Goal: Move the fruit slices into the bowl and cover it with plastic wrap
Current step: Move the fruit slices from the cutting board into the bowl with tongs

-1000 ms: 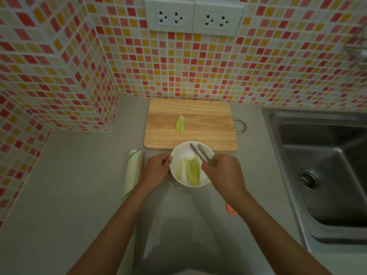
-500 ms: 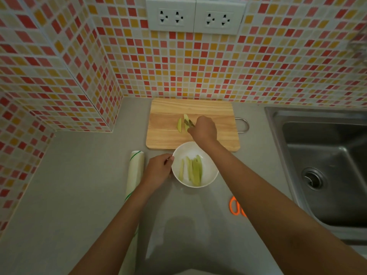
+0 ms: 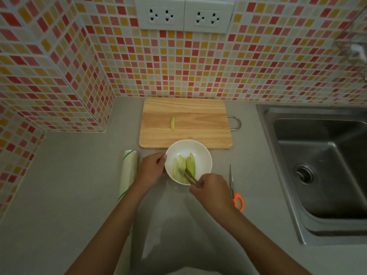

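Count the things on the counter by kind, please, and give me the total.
Fruit slice on the cutting board: 1
Wooden cutting board: 1
White bowl: 1
Tongs: 1
Plastic wrap roll: 1
Orange-handled scissors: 1
Total: 6, leaving out the overlapping slices in the bowl.

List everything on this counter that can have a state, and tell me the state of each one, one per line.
bowl: uncovered, holds several fruit slices
last slice: on the cutting board, alone
tongs: tips down in the bowl
right hand: grips the tongs
left hand: holds the bowl's rim
plastic wrap roll: lying flat, unused
scissors: closed, lying flat
sink: holds nothing visible
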Motion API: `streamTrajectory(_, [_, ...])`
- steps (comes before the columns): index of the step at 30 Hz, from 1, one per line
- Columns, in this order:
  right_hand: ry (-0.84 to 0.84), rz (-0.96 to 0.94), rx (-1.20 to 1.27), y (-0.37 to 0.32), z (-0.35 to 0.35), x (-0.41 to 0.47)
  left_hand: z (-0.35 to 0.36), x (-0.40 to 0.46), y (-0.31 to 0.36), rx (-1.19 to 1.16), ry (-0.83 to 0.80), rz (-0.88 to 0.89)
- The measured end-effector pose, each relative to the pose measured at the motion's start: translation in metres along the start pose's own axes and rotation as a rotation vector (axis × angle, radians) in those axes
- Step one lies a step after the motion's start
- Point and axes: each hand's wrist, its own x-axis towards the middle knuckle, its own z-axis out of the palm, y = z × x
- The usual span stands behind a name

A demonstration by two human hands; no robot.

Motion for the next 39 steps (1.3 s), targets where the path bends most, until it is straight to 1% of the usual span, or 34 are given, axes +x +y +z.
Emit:
streamTrajectory(3, [0.082,-0.032,-0.032,-0.01,-0.006,0.012,0.0,-0.001,0.0,-0.008,-0.001,0.008])
streamTrajectory(7, [0.213,-0.053,0.117,-0.038,-0.025,0.068,0.001,0.0,-0.001,-0.02,0.006,-0.011])
streamTrajectory(9, [0.207,-0.073,0.083,-0.052,-0.024,0.103,0.001,0.0,-0.002,-0.018,0.001,-0.01])
streamTrajectory(12, [0.163,-0.108,-0.055,-0.066,-0.011,0.143,0.0,-0.001,-0.001,-0.034,-0.004,-0.018])
streamTrajectory(14, [0.156,-0.127,-0.108,-0.07,-0.002,0.158,0.0,-0.001,-0.002,-0.031,-0.009,-0.012])
streamTrajectory(17, [0.162,-0.14,-0.117,-0.072,0.003,0.167,0.0,-0.001,-0.002,-0.022,-0.013,-0.003])
streamTrajectory(22, [0.177,-0.121,0.029,-0.06,-0.014,0.141,0.0,-0.001,-0.005,-0.056,0.001,-0.007])
streamTrajectory(25, [0.206,-0.104,0.184,-0.043,-0.028,0.097,0.001,0.0,-0.005,-0.057,0.007,-0.007])
streamTrajectory(29, [0.161,-0.064,0.218,-0.012,-0.03,0.033,0.001,0.0,-0.004,-0.048,0.004,-0.016])
streamTrajectory(32, [0.106,-0.015,0.114,0.001,-0.018,0.005,0.002,0.001,-0.003,-0.037,0.007,-0.018])
streamTrajectory(35, [0.024,-0.023,-0.154,0.004,-0.006,-0.004,0.002,0.001,-0.005,-0.017,0.012,-0.005])
streamTrajectory(37, [0.057,-0.036,-0.272,0.004,-0.005,-0.003,0.002,0.001,-0.006,-0.02,0.011,-0.003])
streamTrajectory(39, [0.15,-0.034,-0.255,0.005,-0.013,0.002,0.002,0.002,-0.006,-0.041,0.006,-0.021])
